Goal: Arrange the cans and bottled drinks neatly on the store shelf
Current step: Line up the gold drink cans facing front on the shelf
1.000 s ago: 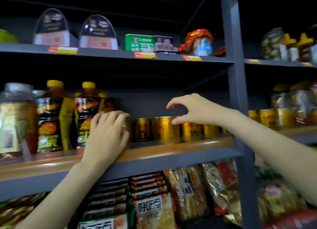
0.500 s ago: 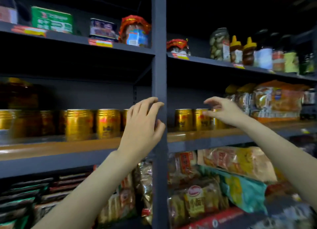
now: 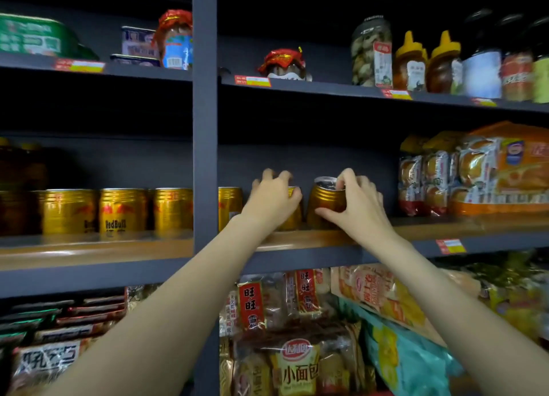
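both hands now on the middle shelf (image 3: 312, 238), right of the dark upright post (image 3: 205, 128). half a second ago: left hand (image 3: 271, 201) flat against that post, right hand (image 3: 356, 205) reaching with fingers apart toward the gold cans. now left hand curled round a gold can (image 3: 292, 217), mostly hidden behind it. right hand clamped on the tilted gold can (image 3: 322, 201) just beside, thumb low on its side, fingers over the silver top, top leaning left toward the other can. one more can (image 3: 228, 207) upright next to the post. row of red bull cans (image 3: 118, 211) standing left of the post, shifted leftward in view with the camera's turn. bread packs (image 3: 475, 172) farther right on the same shelf.
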A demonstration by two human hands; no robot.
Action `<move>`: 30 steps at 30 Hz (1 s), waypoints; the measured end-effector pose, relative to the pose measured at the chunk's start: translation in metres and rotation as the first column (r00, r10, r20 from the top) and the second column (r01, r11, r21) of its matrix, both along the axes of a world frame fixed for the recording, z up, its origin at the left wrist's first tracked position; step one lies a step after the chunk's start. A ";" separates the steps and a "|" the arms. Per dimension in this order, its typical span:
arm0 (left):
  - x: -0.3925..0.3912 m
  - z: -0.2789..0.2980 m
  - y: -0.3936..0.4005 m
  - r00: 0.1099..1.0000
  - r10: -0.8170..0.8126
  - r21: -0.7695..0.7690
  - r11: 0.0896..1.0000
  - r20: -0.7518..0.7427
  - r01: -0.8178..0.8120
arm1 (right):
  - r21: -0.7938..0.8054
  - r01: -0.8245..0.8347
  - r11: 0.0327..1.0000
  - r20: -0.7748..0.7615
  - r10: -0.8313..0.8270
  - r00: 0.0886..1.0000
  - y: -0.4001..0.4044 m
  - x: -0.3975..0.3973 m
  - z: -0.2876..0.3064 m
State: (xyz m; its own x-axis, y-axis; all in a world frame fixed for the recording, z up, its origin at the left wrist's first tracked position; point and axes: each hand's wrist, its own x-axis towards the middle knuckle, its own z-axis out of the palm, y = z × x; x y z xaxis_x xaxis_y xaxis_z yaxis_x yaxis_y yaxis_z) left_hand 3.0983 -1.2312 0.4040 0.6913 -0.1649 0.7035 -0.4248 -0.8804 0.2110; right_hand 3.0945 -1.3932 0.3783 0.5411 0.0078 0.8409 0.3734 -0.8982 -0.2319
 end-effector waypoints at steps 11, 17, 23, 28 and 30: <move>0.015 -0.004 0.004 0.988 -0.124 -0.203 0.974 -0.095 0.103 | 0.120 -0.200 0.972 0.126 0.185 0.975 0.004 -0.005 -0.008; -0.028 0.005 0.011 0.914 -0.238 -0.214 0.924 0.328 0.317 | 0.225 -0.277 0.934 0.261 0.216 0.941 0.009 -0.020 0.005; -0.094 0.020 0.065 0.731 -0.468 -0.042 0.828 0.496 0.559 | 0.208 -0.532 0.821 0.580 0.335 0.743 0.045 -0.065 0.043; -0.132 0.035 0.158 0.726 -0.353 -0.160 0.831 0.590 0.534 | 0.109 -0.664 0.740 0.570 0.501 0.651 0.120 -0.104 0.065; -0.140 0.041 0.206 0.766 -0.285 -0.171 0.875 0.576 0.454 | 0.093 -0.707 0.701 0.538 0.562 0.628 0.157 -0.112 0.070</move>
State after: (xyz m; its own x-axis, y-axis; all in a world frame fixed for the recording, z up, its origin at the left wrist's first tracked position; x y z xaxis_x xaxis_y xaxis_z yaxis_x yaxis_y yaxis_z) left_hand 2.9582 -1.0256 0.4450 0.1346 -0.0653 0.9887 -0.8210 -0.5661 0.0744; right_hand 2.9828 -1.2364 0.4488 0.0610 -0.0590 0.9964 0.9450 -0.3179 -0.0767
